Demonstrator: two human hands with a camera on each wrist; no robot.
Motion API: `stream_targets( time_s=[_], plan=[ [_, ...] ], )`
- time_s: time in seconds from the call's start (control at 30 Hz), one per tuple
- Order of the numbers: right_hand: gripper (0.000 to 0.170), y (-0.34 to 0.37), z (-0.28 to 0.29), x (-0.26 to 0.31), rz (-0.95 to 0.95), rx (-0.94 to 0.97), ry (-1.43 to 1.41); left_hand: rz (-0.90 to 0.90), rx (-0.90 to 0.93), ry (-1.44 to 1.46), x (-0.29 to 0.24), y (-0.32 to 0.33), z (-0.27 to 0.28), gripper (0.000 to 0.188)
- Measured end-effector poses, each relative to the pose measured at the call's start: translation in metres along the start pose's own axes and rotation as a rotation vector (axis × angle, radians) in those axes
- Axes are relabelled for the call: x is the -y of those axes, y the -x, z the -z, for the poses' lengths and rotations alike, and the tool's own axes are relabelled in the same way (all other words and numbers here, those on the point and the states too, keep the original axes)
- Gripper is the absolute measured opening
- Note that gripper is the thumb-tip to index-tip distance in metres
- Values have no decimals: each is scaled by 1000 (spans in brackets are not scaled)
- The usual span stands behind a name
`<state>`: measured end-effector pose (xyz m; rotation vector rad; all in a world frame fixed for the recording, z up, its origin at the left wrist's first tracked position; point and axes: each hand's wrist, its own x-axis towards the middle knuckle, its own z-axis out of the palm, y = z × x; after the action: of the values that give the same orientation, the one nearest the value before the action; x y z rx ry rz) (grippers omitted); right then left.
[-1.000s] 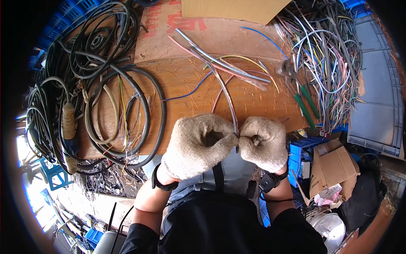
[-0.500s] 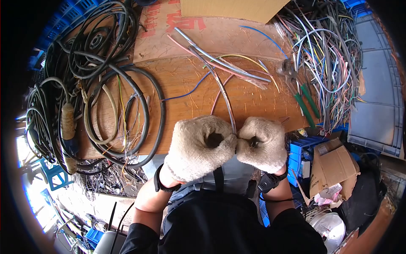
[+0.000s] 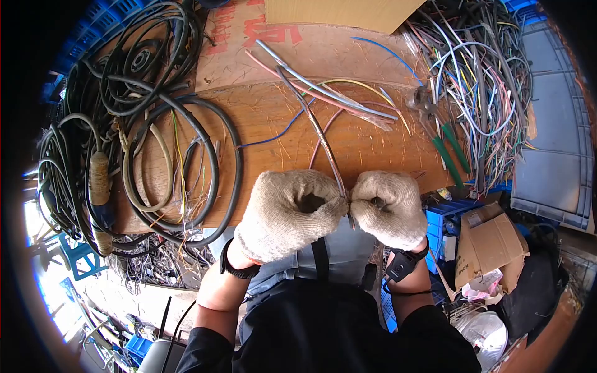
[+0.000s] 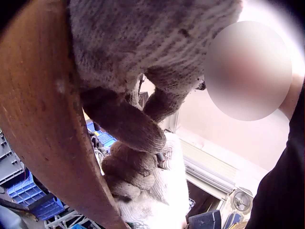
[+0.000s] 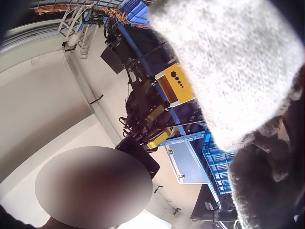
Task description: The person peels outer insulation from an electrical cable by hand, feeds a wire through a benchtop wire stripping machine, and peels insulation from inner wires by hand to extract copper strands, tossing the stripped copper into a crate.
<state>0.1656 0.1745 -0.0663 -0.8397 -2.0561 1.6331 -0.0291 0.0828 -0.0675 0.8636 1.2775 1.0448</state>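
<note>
Both hands wear off-white knit gloves and meet at the table's near edge. The left hand (image 3: 291,214) pinches a dark cable (image 3: 324,138) near its lower end, thumb and fingers forming a ring. Against it, the right hand (image 3: 388,208) pinches the same cable from the other side, its short end poking out below the fingertips. Farther up, the cable runs over the wood toward pink and blue-grey wires (image 3: 311,81). In the left wrist view the fingers (image 4: 138,126) nearly touch the other glove. The right wrist view mostly shows the glove's back (image 5: 238,67); its grip is hidden.
Coiled black cables (image 3: 239,149) lie on the wooden table (image 3: 267,161) at left. Green-handled cutters (image 3: 451,149) and a heap of coloured wires (image 3: 485,93) are at right. Below right stand a blue crate (image 3: 438,227) and a cardboard box (image 3: 491,248).
The cable's upper part has swung slightly left, away from the blue-grey wire. More of its lower end shows between the hands, and the right wrist has shifted a little right.
</note>
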Motion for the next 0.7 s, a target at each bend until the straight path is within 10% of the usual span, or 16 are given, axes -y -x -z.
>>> stream_targets(
  time_s=[0.7],
  plan=[
    [12,1,-8,-6,166,-142,232,-90,-26,18,2,-2,-4,13]
  ],
)
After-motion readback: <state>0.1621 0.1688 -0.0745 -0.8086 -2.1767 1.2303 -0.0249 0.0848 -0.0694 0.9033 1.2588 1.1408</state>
